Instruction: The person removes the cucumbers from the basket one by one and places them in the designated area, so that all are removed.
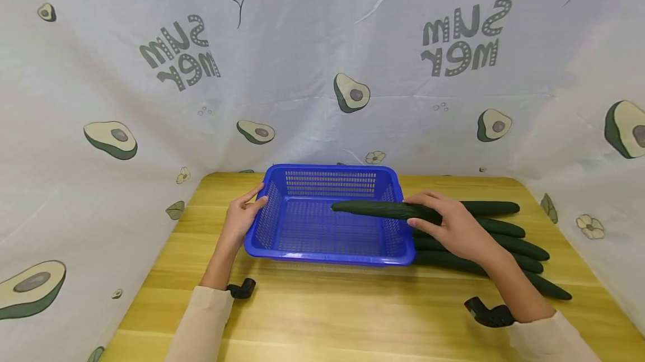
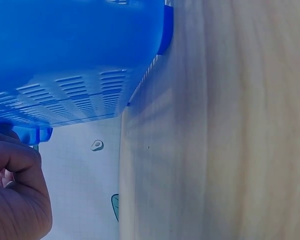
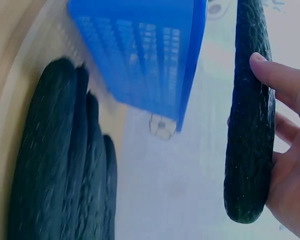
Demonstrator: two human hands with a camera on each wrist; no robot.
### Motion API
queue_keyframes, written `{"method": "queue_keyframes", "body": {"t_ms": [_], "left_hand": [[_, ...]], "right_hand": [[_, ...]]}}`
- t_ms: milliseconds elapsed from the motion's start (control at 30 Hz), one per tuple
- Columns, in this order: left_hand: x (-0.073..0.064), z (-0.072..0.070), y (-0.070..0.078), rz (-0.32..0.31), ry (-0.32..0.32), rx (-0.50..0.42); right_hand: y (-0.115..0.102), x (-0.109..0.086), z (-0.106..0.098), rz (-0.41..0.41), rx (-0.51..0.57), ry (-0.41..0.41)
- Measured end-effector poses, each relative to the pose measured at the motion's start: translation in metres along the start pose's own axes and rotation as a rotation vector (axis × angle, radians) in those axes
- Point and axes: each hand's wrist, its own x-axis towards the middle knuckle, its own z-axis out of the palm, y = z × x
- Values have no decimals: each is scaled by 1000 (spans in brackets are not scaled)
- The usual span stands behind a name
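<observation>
A blue plastic basket (image 1: 330, 260) with slotted walls stands in the middle of the table, and no items show inside it. My left hand (image 1: 243, 216) grips its left rim; curled fingers (image 2: 15, 162) show by the rim in the left wrist view. My right hand (image 1: 453, 225) holds a dark green cucumber (image 1: 370, 208) between thumb and fingers. Its left end reaches over the basket's right side, above the rim. The right wrist view shows the thumb (image 3: 277, 75) lying along the cucumber (image 3: 250, 145), whose rounded end sticks out below the palm.
Several more cucumbers (image 1: 519, 247) lie side by side on the table to the right of the basket, partly covered by my right hand and forearm. The wooden table (image 1: 322, 311) ends at a white cloth backdrop (image 1: 302, 60) printed with avocados.
</observation>
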Motion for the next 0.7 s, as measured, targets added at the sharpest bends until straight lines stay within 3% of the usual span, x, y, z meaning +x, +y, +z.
{"method": "queue_keyframes", "body": {"t_ms": [133, 267, 567, 700], "left_hand": [[-12, 2, 13, 9, -2, 3], [-16, 4, 16, 8, -5, -1], [4, 1, -7, 5, 0, -27], [7, -1, -13, 12, 15, -27]], "right_hand": [[10, -16, -7, 1, -55, 44], [19, -35, -14, 11, -89, 68], [43, -76, -35, 119, -80, 75], [55, -92, -39, 149, -101, 78]]}}
